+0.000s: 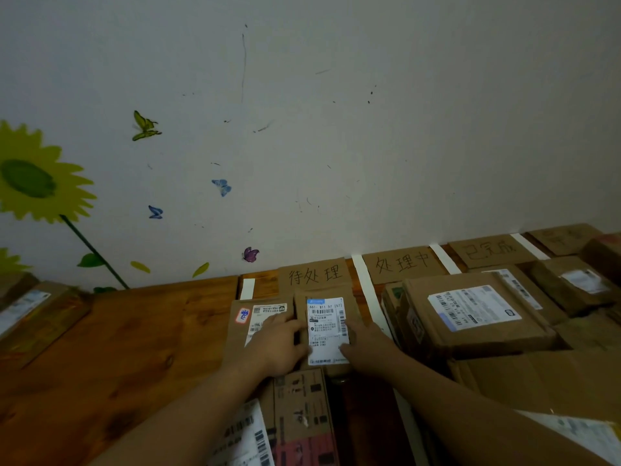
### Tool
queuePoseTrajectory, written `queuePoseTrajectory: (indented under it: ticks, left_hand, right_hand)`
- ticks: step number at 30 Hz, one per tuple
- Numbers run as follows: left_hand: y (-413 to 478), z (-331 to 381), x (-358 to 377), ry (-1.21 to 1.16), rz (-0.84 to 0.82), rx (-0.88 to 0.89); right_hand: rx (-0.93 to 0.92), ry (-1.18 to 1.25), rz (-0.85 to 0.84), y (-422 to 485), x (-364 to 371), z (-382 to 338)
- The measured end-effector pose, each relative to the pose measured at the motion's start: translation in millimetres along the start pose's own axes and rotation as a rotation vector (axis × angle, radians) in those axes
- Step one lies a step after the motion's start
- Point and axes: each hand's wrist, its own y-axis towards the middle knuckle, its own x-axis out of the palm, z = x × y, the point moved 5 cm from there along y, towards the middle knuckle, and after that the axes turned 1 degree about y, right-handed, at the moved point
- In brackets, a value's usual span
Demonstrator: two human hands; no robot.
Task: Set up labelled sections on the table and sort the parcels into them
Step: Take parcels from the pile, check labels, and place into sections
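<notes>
I can read the parcel only in part. It is brown card with a white shipping label on top, showing a blue header, barcodes and a row of digits. The small print is too fine for me, and both hands cover its near end. It lies flat on the table in the section headed by the 待处理 sign, just in front of that sign and just beside a neighbour on its left. The left hand lies across the neighbour's label with fairly straight fingers and its thumb against the parcel's left edge, gripping nothing. The right hand has its thumb down on the label's lower right corner and its fingers along the right edge. I cannot tell whether they hook underneath. A white tape strip runs just right of the parcel. Beyond it are the 处理中 sign and a large box lying on others. A 3rd sign reads faintly, and a 4th sign is too dim to read. More parcels at the bottom and left edges are cropped and blurred.
</notes>
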Motion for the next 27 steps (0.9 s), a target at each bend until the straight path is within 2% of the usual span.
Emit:
queuePoseTrajectory:
  ticks: [7,13,16,22,27]
  left_hand:
    - [-22.0,-22.1,-30.0,0.008,0.069,-0.093]
    - [-76.9,-87.8,-76.7,0.035,0.171,-0.167]
    - [-124.5,-144.0,-97.0,0.036,0.183,-0.236]
    - [-248.8,-291.3,-111.1,-0.045,0.172,-0.435]
    - [-349.5,-397.6,-115.0,-0.160,0.212,-0.611]
  right_hand:
    - [-0.079,-0.162,0.091,-16.9,-26.5,-49.5]
    - [-0.262,-0.181,0.016,-40.9,-11.3,-149.5]
    - [-0.321,-0.282,0.026,-47.5,23.8,-205.4]
    - [-0.409,-0.283,-0.104,-71.1,137.8,-325.8]
    - [-0.428,-0.264,-0.144,-90.9,225.3,-411.7]
